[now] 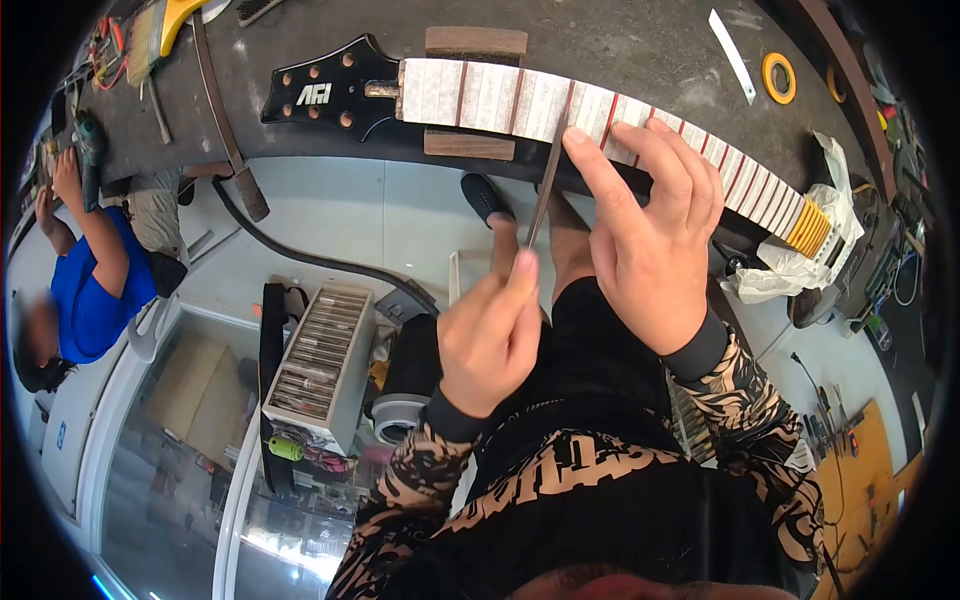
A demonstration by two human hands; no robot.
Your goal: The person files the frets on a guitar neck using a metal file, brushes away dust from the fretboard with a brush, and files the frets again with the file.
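Observation:
My left hand (490, 340) is closed round the near end of a slim metal file (543, 195), thumb along its top. The file's far end lies on the guitar neck (490, 95), by one of its red fret lines. My right hand (660, 230) presses its fingertips on the taped fretboard, one finger against the file's tip, the others spread further along. White masking tape covers the wood between the frets, with yellow tape near the body end. At the left is the black headstock (318, 92) with light lettering and several bare tuner holes. A wooden block (470, 145) supports the neck underneath.
A yellow tape roll (778, 77) and a white strip (731, 55) lie on the dark workbench (620, 35). A long brown-handled tool (222, 110) hangs over the front edge. Crumpled white paper (770, 285) wraps the guitar body. Another person (100, 270) in blue works at the far left.

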